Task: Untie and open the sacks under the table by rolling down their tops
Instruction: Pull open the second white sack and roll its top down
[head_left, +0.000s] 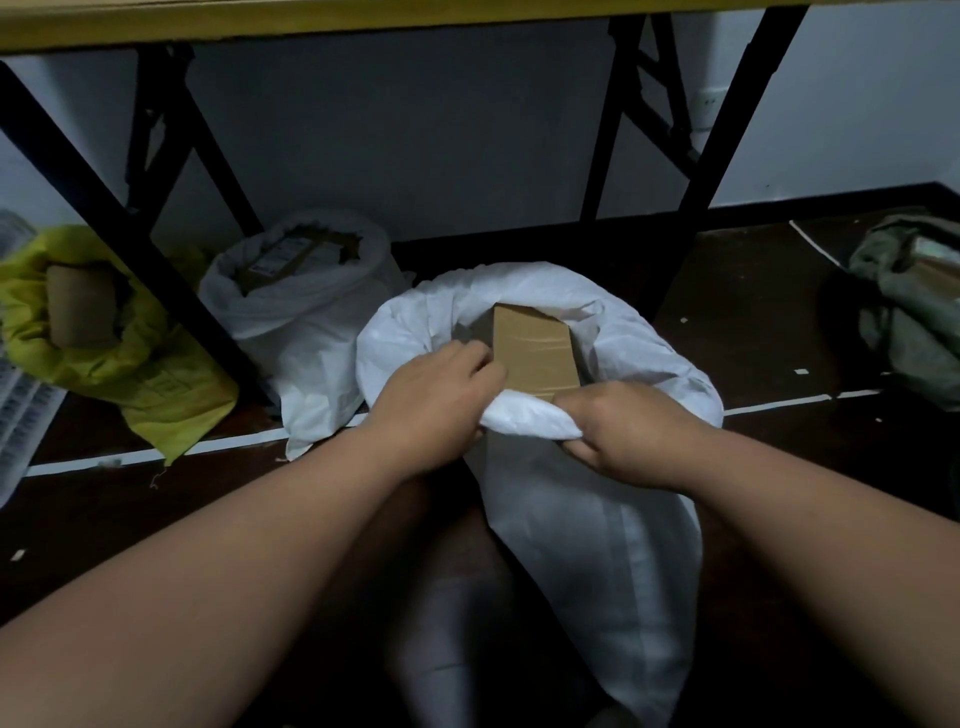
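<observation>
A white woven sack (587, 525) stands on the dark floor right in front of me, its mouth open and its top rolled outward into a thick rim. A brown cardboard box (535, 348) shows inside it. My left hand (441, 400) grips the near left part of the rim, fingers curled over into the opening. My right hand (628, 431) grips the rolled near edge, with a wad of white fabric bunched between thumb and fingers. Both forearms reach in from below.
Further back on the left stand a second white sack (311, 322) with an open, rolled top and a yellow sack (119, 364) with a cardboard tube in it. A green sack (914, 312) lies at the right. Black table legs (130, 228) cross overhead.
</observation>
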